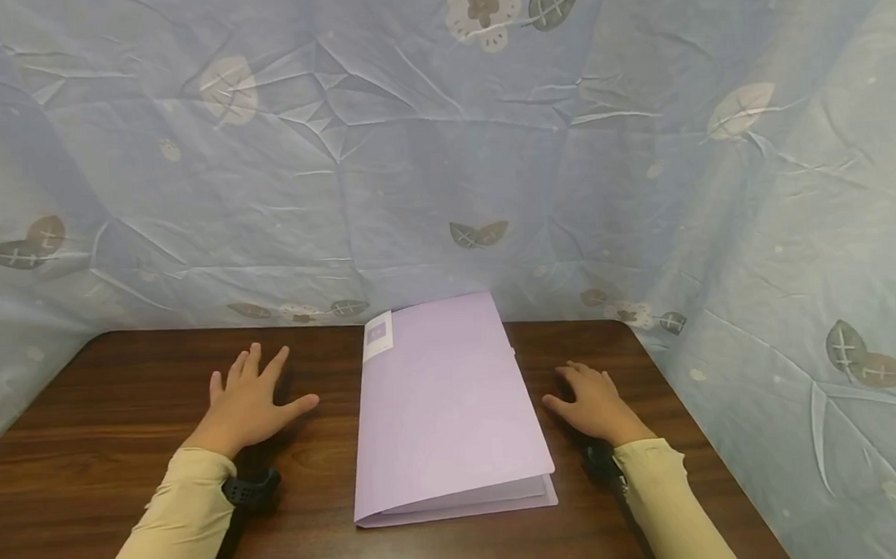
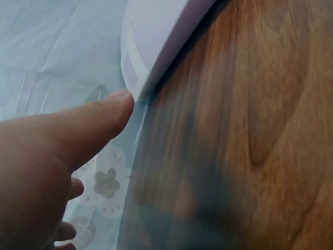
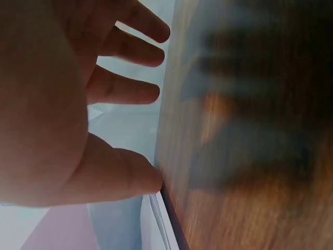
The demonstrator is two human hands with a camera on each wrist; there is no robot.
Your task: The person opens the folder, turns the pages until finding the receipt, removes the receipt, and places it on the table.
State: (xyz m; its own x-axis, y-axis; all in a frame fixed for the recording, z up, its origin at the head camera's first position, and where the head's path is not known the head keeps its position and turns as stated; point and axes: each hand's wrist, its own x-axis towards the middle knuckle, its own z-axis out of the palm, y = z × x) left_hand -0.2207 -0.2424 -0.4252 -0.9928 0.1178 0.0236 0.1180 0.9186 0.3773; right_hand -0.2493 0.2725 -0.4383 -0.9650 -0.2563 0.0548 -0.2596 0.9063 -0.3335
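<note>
Folder (image 1: 446, 405) closed over, front edge gaping.
It reaches the desk's (image 1: 307, 494) back edge between your left hand (image 1: 247, 409) and right hand (image 1: 594, 404), fingers spread, holding nothing (handling finished or still left: can't tell).

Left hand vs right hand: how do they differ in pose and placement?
In the head view, the left hand is spread wide; the right hand looks more bunched. The left hand is left of the lilac folder, the right hand right of it. The right hand looks closer to the folder than the left hand. Shared: both hold nothing.
</note>
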